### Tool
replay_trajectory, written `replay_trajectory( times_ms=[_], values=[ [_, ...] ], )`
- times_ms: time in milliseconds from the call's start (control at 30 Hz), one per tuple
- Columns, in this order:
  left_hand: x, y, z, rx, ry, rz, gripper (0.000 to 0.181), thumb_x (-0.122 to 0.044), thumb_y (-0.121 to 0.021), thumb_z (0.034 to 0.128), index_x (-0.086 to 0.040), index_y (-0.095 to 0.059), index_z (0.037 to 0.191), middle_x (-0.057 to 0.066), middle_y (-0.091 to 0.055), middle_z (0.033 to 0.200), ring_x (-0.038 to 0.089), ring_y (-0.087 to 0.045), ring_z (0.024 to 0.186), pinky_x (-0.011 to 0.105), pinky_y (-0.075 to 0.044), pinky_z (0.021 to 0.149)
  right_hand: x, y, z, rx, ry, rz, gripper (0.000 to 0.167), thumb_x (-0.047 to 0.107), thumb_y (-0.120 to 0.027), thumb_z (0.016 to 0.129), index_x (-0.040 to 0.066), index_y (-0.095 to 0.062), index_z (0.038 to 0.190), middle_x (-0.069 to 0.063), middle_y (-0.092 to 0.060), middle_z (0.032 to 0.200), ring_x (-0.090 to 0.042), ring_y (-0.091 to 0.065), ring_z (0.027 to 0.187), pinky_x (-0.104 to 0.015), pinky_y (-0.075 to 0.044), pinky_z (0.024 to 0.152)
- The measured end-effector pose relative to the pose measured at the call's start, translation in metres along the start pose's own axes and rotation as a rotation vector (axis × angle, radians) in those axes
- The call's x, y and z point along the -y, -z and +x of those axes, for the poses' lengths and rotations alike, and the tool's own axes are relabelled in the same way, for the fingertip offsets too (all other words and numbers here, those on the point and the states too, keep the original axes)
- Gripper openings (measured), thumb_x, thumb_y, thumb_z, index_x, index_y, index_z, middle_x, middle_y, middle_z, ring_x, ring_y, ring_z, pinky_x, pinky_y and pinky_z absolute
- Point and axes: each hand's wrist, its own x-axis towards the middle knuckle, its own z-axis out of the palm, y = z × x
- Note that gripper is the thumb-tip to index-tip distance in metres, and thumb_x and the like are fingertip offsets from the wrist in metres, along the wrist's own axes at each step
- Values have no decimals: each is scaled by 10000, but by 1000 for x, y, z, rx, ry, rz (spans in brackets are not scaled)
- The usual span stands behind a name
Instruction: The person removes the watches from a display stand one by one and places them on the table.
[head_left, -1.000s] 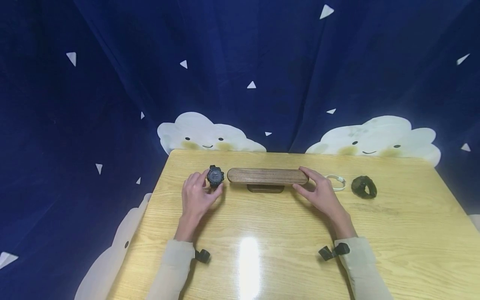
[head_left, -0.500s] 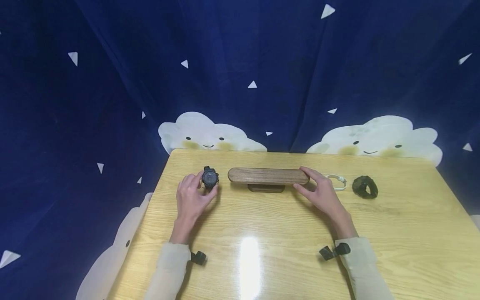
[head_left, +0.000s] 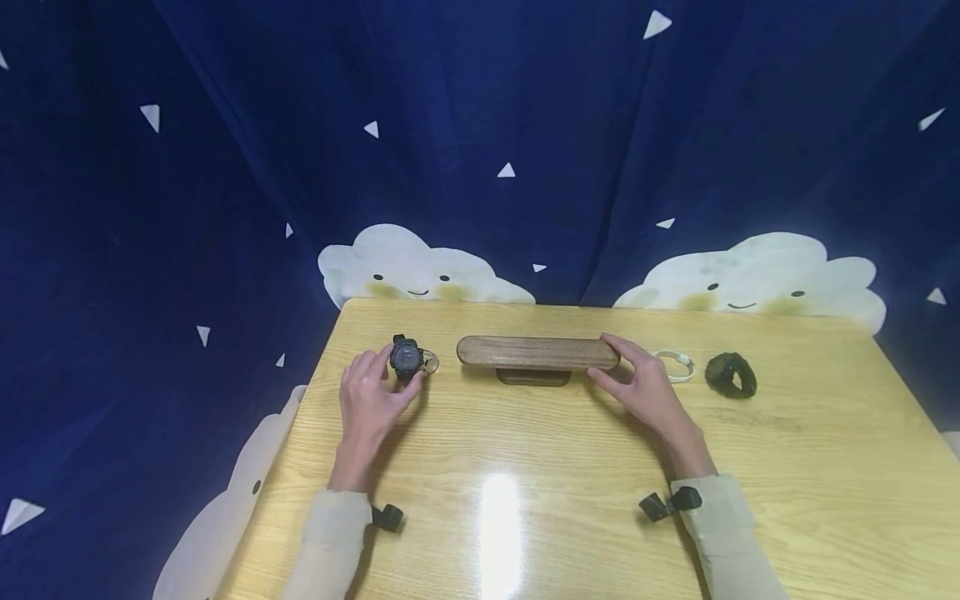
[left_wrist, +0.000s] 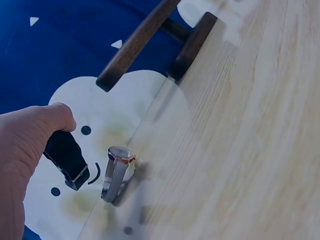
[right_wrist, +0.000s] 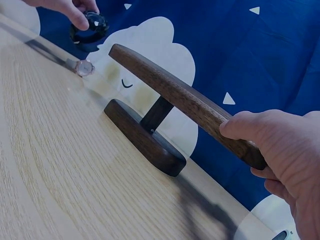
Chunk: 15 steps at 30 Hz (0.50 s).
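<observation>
My left hand (head_left: 371,394) pinches a black digital watch (head_left: 407,358) between thumb and fingers, holding it above the table near the far left. In the left wrist view the strap of this watch hangs down below the thumb. A smaller rose-gold watch with a pale band (left_wrist: 116,170) stands on the table just beyond it, partly hidden in the head view. My right hand (head_left: 647,382) grips the right end of a dark wooden T-shaped watch stand (head_left: 536,352). Its top bar carries nothing, and its base (right_wrist: 142,137) rests on the table.
To the right of the stand lie a white band (head_left: 677,367) and a dark watch-like loop (head_left: 730,375). The wooden table (head_left: 570,483) ends at a blue curtain (head_left: 480,125) printed with clouds.
My left hand has moved left with the black watch, away from the stand's left end. The rose-gold watch has come into sight beside it. My right hand stays on the stand.
</observation>
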Motion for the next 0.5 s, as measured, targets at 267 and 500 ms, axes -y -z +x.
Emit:
replay_trajectory(
  times_ms=[267, 500],
  values=[
    [13, 5, -6, -11, 4, 15, 630, -341, -928, 730, 56, -731, 1179, 85, -556, 727, 264, -500, 683, 387, -430, 642, 0, 0, -1, -6, -4, -11, 622, 193, -848, 900, 15, -596, 1440, -252, -599, 1446, -465, -556, 1342, -611, -458, 1125],
    [24, 12, -11, -19, 36, 42, 627, -329, -926, 724, 46, -731, 1187, 79, -553, 723, 253, -497, 675, 399, -435, 641, 1, 1, -1, -1, -12, -17, 625, 207, -844, 905, 25, -592, 1447, -251, -592, 1454, -468, -548, 1349, -618, -452, 1128]
  ],
)
